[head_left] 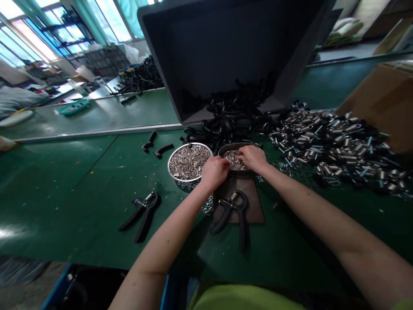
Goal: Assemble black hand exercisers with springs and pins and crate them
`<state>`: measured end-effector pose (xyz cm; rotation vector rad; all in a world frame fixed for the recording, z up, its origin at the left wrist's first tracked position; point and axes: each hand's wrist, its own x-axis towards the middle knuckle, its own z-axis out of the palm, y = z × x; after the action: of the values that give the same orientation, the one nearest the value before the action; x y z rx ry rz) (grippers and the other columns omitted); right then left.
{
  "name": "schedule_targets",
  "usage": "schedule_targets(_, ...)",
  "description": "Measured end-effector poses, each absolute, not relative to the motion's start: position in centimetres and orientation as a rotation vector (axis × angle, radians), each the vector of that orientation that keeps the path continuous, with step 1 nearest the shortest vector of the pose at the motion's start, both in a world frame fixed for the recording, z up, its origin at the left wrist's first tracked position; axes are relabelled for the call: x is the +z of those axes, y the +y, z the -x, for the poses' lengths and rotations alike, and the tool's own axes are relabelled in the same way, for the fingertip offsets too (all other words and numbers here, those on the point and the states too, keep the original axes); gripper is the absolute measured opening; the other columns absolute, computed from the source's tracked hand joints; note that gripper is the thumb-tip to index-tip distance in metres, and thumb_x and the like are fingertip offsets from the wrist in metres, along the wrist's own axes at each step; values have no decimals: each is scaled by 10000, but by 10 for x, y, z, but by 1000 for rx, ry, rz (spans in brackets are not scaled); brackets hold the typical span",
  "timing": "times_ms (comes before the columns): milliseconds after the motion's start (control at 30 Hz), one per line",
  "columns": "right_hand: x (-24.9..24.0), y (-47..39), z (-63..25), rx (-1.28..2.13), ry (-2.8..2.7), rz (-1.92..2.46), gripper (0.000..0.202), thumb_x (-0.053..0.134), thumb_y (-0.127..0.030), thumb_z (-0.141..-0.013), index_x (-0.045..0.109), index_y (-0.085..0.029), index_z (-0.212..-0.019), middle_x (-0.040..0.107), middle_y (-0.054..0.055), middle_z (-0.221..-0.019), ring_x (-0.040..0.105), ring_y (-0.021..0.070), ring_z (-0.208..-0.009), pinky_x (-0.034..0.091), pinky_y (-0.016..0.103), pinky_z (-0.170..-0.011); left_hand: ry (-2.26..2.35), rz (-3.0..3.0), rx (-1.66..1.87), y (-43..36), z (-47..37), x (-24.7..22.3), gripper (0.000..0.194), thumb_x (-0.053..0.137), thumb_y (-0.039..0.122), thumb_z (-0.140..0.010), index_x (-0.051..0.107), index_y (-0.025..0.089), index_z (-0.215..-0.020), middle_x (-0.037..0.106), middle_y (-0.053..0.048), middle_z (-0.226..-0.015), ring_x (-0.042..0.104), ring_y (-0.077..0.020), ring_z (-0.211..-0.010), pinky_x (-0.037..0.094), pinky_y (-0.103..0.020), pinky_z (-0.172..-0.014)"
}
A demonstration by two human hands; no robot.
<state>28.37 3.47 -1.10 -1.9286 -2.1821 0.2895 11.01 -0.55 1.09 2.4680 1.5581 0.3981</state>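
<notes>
My left hand [215, 171] is at the left rim of a dark round bowl [242, 173], its fingers curled together. My right hand [253, 157] reaches into the same bowl from the right, fingertips pinched among small shiny metal parts [231, 158]. Whatever either hand's fingers hold is too small to make out. Left of my left hand stands a white-rimmed dish full of small metal pins [189, 161]. Below the hands, a black hand grip strengthener [238, 211] with a spring lies partly on a brown mat [255, 202]. A second hand grip strengthener [145, 213] rests farther left.
Behind the bowls, black handles [226, 122] spill from a large tipped black bin [232, 51]. A heap of springs and black parts [342, 144] spreads at right before a cardboard box [380, 103]. Nuts [208, 206] and two loose handles [164, 150] lie on the green table.
</notes>
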Motion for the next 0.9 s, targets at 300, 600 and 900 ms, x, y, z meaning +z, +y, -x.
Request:
schedule_targets(300,2,12,-299,509,-1878,1728,172,513,-282,-844,633,-159,-837,694,54,-745,613,162,-649,447,286,-632,1574,-2505,79,44,-153,-3,224,582,155,-776,702,95,-955,687,-191,-961,615,-293,-976,424,-398,-895)
schedule_targets(600,-3,-50,-299,1207,-1545,1368,151,567,-299,-786,525,-187,-876,700,50,-811,589,123,-534,476,274,-537,1528,-2418,274,35,-142,5,248,489,192,-815,692,169,-957,704,-96,-916,643,-224,-878,470,-312,-787)
schedule_targets(900,-31,-68,-287,1099,-1834,1384,101,674,-279,-703,666,-182,-730,664,18,-773,618,169,-740,478,290,-679,1326,-1930,621,24,-118,1,100,595,212,-780,637,159,-854,647,2,-651,601,-128,-605,464,-256,-669)
